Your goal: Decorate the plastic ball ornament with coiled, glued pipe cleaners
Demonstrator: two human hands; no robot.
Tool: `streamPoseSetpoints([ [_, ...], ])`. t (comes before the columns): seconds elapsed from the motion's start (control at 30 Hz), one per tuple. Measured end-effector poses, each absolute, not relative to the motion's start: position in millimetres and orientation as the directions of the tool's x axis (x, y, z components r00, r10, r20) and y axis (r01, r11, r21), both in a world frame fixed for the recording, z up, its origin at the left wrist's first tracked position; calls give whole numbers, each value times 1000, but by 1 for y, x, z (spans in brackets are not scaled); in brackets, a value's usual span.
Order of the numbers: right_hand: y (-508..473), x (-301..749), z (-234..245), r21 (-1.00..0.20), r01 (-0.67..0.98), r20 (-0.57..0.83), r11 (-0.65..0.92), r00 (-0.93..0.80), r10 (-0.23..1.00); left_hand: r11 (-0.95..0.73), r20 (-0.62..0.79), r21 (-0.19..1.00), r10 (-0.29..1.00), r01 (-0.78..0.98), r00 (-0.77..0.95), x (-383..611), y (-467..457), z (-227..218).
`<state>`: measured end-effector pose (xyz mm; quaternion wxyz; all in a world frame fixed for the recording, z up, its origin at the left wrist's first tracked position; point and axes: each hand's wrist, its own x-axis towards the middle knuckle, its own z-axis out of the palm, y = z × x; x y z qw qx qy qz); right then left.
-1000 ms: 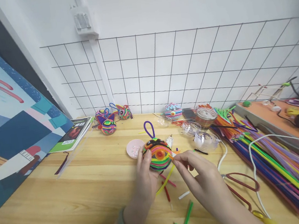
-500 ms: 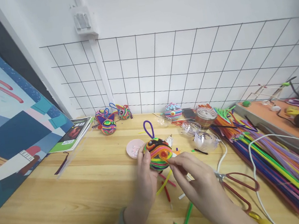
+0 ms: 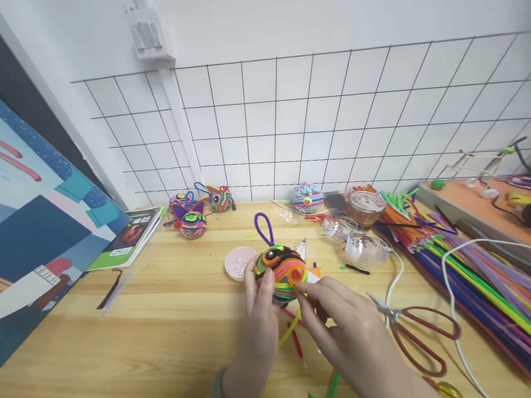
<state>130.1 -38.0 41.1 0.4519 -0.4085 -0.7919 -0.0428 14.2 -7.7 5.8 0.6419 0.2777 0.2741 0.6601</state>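
My left hand (image 3: 260, 322) is wrapped round the left side of a ball covered in coloured pipe cleaners (image 3: 285, 262), holding it above the table. A purple pipe-cleaner loop (image 3: 264, 228) rises from its top, and a small eye shows on its dark upper part. On the ball's right side is an orange pipe-cleaner coil (image 3: 298, 275). Just below that coil, my right hand (image 3: 346, 324) is closed, thumb and forefinger pinching the end of the orange pipe cleaner against the ball. The fingertips mostly hide that end. A yellow pipe cleaner (image 3: 291, 328) hangs or lies beneath.
Red-handled scissors (image 3: 418, 338) lie right of my right hand. A pink dish (image 3: 240, 263) stands behind the ball. Finished balls (image 3: 193, 224) sit at the back left, clear plastic shells (image 3: 366, 250) at the back right. Bundled pipe cleaners (image 3: 492, 307) cover the right side; a white cable (image 3: 450, 305) crosses there.
The ball has turned slightly, its orange coil moving a little right. My right hand has shifted slightly left and down, uncovering the scissors' blades. My left thumb sits further over the ball.
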Motion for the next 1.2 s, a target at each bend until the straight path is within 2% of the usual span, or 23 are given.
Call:
streamPoseSetpoints([
  [0.1, -40, 128, 41, -317, 673, 757, 668, -245, 606, -12, -8, 726, 1000, -687, -26, 14, -9, 8],
  [0.2, -42, 128, 40, -381, 644, 742, 663, -215, 635, -1, -14, 742, 1000, -670, -17, 14, -9, 10],
  [0.47, -39, 129, 42, -494, 563, 763, 662, -84, 641, -38, 41, 734, 999, -678, -12, 16, -9, 10],
  [0.7, -36, 131, 38, -508, 523, 770, 684, -80, 633, -17, -7, 712, 999, -702, -32, 15, -7, 8],
  [0.97, -35, 136, 35, -546, 514, 733, 662, -89, 674, 5, 21, 665, 999, -747, 25, 17, -3, 7],
  [1.2, -35, 140, 29, -530, 513, 751, 675, -86, 654, 53, -75, 658, 997, -751, 4, 16, -1, 8],
])
